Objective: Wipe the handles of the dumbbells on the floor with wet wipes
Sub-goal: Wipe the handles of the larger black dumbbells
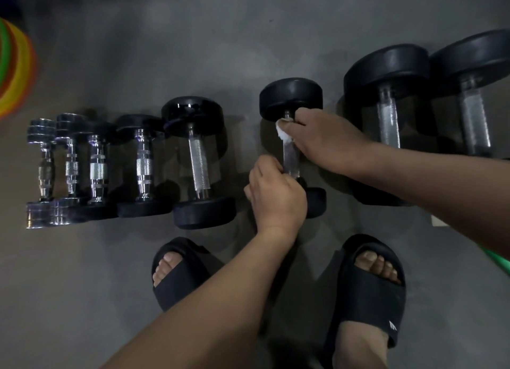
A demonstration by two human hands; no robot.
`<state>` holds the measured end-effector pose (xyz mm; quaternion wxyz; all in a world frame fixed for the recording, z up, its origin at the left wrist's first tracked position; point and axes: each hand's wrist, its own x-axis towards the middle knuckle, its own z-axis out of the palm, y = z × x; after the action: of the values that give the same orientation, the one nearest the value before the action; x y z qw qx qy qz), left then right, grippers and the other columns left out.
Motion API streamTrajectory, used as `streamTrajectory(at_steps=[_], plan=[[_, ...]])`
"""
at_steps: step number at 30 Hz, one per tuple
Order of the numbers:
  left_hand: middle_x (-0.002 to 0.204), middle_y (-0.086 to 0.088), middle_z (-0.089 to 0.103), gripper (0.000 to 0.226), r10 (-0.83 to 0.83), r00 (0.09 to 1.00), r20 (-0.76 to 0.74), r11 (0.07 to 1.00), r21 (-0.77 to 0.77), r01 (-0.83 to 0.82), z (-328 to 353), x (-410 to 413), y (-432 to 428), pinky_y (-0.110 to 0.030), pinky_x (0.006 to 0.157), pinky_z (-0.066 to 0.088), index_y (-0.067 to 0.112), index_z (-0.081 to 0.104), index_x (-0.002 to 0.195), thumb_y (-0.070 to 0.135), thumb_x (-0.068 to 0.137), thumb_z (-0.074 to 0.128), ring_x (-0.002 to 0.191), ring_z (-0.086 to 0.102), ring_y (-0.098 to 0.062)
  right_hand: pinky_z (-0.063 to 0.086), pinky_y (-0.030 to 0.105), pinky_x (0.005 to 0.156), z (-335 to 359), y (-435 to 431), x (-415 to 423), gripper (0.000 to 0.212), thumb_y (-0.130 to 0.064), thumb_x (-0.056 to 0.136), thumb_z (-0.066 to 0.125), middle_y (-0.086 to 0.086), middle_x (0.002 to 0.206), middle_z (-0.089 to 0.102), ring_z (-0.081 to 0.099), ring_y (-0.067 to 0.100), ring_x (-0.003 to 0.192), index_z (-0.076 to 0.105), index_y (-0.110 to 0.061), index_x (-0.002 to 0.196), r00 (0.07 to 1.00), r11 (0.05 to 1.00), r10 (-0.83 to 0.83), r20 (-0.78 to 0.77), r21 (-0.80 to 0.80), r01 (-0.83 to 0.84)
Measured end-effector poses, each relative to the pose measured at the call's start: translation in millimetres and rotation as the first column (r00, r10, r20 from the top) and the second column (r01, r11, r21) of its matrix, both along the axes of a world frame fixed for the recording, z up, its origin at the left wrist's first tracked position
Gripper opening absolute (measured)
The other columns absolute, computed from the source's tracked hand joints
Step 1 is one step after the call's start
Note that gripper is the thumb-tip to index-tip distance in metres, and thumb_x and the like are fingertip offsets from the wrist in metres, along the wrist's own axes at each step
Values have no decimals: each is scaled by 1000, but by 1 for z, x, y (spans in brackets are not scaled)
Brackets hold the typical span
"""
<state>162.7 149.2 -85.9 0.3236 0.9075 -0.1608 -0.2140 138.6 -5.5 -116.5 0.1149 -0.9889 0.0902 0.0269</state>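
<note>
Dumbbells [198, 159] lay side by side on the smooth, matte grey floor [248, 51], their bars pointing away from the person and their size growing from left to right. The mid-sized dumbbell [291, 98], just ahead of the feet, had round black rubbery ends and a straight metal handle [291, 159] with a fine cross-hatched texture. The left hand [276, 197] had its grip closed round the near end of that handle, fingers curled over the bar just above the near weight, which the hand mostly hid. The right hand [328, 142] lay across from the right, and its grip pinched a crumpled white wet wipe [284, 132] against the far end of the handle, close under the far weight. The wipe was bunched and soft-looking, folded partly round the bar. To the left lay a black-ended dumbbell with a long knurled bar, then shorter ones with shiny chrome handles [70, 161] ringed by collars, the leftmost with stacked chrome plates. To the right lay two big dumbbells [389, 120] with thick black disc ends and pale knurled bars, partly crossed by the right forearm. Both feet wore black slides [369, 286] with open toes, planted near the row. A blurred stack of green, yellow and orange rings [13, 67] sat at the left edge.
</note>
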Motion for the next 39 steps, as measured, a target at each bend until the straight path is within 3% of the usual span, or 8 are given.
streamTrajectory(at_steps=[4, 8, 10, 18, 21, 24, 28, 39], plan=[[89, 4, 45, 18, 25, 999, -21, 999, -30, -26, -1, 6, 6, -42, 87, 36, 17, 41, 85, -1, 85, 41, 95, 49, -31, 32, 32, 77, 10, 15, -18, 31, -20, 103, 41, 9, 112, 59, 55, 31, 101, 64, -14, 123, 939, 940, 321, -121, 165, -299], [82, 3, 46, 19, 29, 998, -48, 998, -46, -31, -3, 11, 8, -52, 87, 43, 16, 42, 82, -2, 84, 39, 87, 49, -31, 41, 36, 67, 13, 0, -7, 17, -37, 97, 52, -6, 92, 54, 58, 20, 84, 65, -30, 105, 999, 969, 27, -33, 248, -18], [81, 3, 47, 18, 11, 999, -53, 999, -39, -13, -8, 15, 11, -51, 85, 44, 16, 42, 79, -1, 83, 39, 85, 50, -31, 37, 31, 64, 10, 0, 0, 28, -26, 96, 55, -4, 95, 44, 55, 23, 83, 59, -26, 123, 1000, 986, -10, -23, 165, 14], [90, -9, 59, 11, -120, 993, -10, 989, 82, 120, -7, 42, 29, -32, 72, 36, 14, 49, 86, 8, 93, 44, 87, 54, -30, 49, 37, 69, 3, 19, -22, 38, -25, 91, 55, 9, 107, 58, 59, 28, 93, 60, -21, 128, 934, 895, 344, -92, 334, -297], [93, -12, 64, 7, -275, 961, 30, 937, 233, 261, 2, 56, 36, -42, 77, 46, 13, 54, 92, 15, 92, 47, 88, 58, -36, 33, 31, 63, 7, 11, 0, 24, -42, 98, 36, -3, 95, 50, 53, 21, 85, 53, -27, 105, 991, 947, 115, -75, 310, -86], [89, -6, 63, 8, -446, 893, 62, 863, 295, 411, 12, 68, 41, -43, 76, 49, 14, 56, 91, 18, 89, 49, 85, 58, -31, 30, 32, 63, 5, 12, 16, 10, -23, 97, 43, -3, 85, 48, 53, 28, 77, 51, -23, 91, 983, 914, -183, -6, 367, 173], [86, -3, 59, 17, -523, 852, 7, 805, 332, 491, 19, 75, 45, -38, 68, 48, 15, 57, 85, 29, 91, 51, 80, 57, -27, 38, 36, 60, -3, 42, 1, 25, -17, 92, 55, -3, 78, 47, 50, 23, 71, 40, -35, 84, 997, 851, -74, -8, 520, 68], [81, 1, 63, 16, -246, 961, -125, 894, 354, 275, 15, 82, 34, -31, 64, 43, 17, 59, 85, 32, 88, 52, 80, 61, -22, 49, 35, 68, -17, 34, 29, 11, -13, 87, 59, 1, 82, 64, 60, 19, 78, 57, -23, 83, 818, 607, -572, -56, 641, 469]])
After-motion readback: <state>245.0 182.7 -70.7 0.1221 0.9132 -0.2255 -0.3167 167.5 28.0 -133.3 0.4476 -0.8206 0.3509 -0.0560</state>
